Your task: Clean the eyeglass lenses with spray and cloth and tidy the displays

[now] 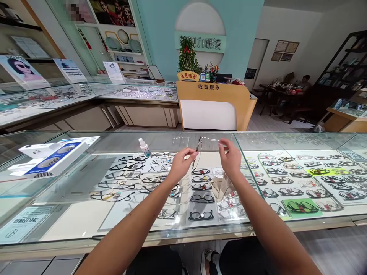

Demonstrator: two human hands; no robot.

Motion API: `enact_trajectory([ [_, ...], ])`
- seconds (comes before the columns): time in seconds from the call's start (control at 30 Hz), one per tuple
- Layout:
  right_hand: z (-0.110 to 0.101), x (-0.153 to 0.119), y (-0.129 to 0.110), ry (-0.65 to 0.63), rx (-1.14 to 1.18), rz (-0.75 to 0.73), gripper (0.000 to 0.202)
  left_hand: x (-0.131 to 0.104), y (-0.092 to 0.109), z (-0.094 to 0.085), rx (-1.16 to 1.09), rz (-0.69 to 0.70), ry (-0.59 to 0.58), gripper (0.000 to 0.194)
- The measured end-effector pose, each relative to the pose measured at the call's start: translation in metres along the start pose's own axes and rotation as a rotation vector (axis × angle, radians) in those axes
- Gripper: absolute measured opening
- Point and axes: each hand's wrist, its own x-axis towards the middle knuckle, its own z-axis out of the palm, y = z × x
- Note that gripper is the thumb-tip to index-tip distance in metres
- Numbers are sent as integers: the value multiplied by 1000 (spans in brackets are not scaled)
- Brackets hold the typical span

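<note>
A pair of thin-framed eyeglasses is held up above the glass display counter, seen nearly edge-on. My left hand pinches the front rim between thumb and fingers. At the other end, my right hand has its fingertips closed on the tip of a slender temple arm. Below my right hand a beige cloth lies crumpled on the glass. Left of my hands stands a small white spray bottle, upright on the counter.
Rows of eyeglasses fill the counter. An opened white-and-blue box lies at its left end. Beyond it stand a wooden cashier desk and another display case. Far right, a person is at a dark table.
</note>
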Motion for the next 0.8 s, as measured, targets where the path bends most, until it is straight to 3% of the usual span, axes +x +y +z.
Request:
enact_trajectory([
  [0.2,1,-5,-3,-62,-18,-80,34,2,1,1,-92,-23,20,38],
  [0.37,5,-12,-8,-303,-167,-381,31,-1,8,2,-49,-10,-5,37],
  [0.47,7,-13,-10,-359,-281,-482,27,-4,12,4,-27,7,-31,36],
  [0.8,9,-8,0,-361,-446,-504,30,0,5,3,-106,-39,41,39],
])
